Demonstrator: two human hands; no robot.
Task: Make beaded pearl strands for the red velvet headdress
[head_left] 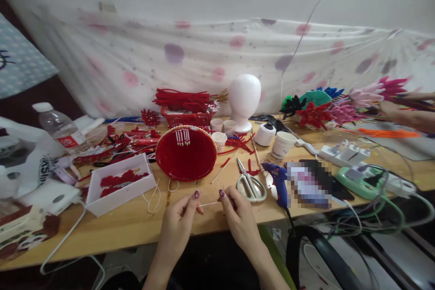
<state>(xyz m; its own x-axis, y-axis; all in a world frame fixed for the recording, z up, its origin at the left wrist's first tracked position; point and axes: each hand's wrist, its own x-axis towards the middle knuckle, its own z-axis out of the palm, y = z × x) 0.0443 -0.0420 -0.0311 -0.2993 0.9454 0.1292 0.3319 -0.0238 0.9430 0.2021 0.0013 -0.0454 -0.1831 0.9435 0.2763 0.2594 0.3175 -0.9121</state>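
A thin white string (209, 204) is stretched between my two hands above the table's front edge. My left hand (178, 219) is closed, thumb and fingers pinching one end. The other end is pinched by my right hand (240, 217). Just beyond them sits a red bowl-shaped headpiece (186, 163) with a beaded rim and a small row of hanging beads inside. A loop of white cord (154, 198) lies left of my left hand. Scissors (252, 184) with pale handles rest close beyond my right hand.
A white box (118, 199) with red pieces stands left. Rightward lie a blue glue gun (279, 184) and power strips (360, 181) with tangled cables. Behind are paper cups (283, 144), a white foam head (244, 99) and a red basket (186, 119). Another person's arm (408, 115) reaches in right.
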